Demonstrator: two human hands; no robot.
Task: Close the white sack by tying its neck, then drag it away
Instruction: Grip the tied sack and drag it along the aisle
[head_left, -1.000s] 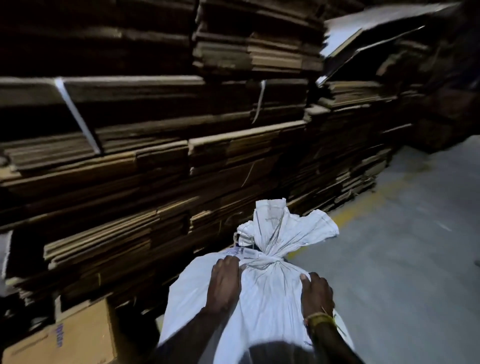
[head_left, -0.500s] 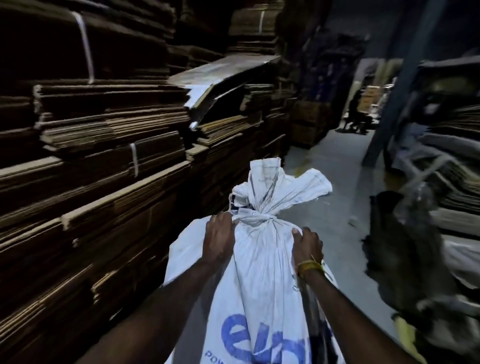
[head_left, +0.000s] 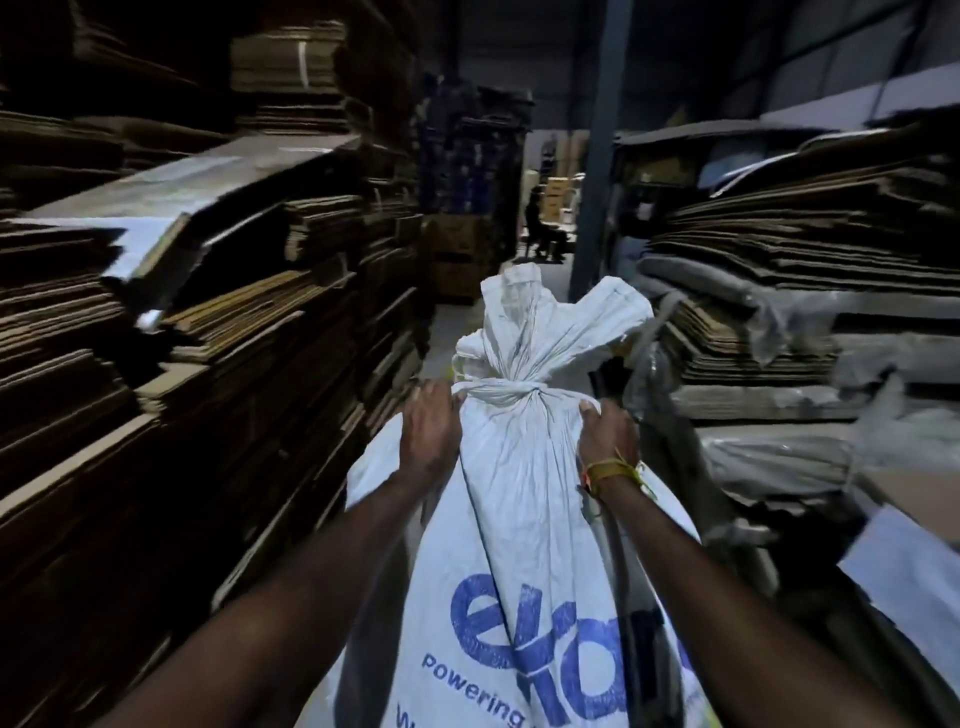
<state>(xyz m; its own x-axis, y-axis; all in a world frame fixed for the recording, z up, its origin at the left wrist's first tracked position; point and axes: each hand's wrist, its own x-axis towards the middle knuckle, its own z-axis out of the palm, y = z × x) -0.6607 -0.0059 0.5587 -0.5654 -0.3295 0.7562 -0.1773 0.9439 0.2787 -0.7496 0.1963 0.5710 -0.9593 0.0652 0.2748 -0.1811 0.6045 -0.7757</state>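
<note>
White sack (head_left: 514, 519), neck knotted, gripped by left hand (head_left: 430, 431) and right hand (head_left: 608, 434) between cardboard stacks (head_left: 208, 338).

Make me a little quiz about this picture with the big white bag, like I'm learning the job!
1. True or false: the neck of the white sack is already tied shut.
2. Where are the left hand and right hand?
A. On the cardboard stacks
B. On the sack's shoulders, just below the knot
C. Hanging free
3. Fill in: the band on the right wrist is ____ in colour.

Key:
1. True; a knot cinches the neck.
2. B; one hand on each side.
3. Yellow.
</note>
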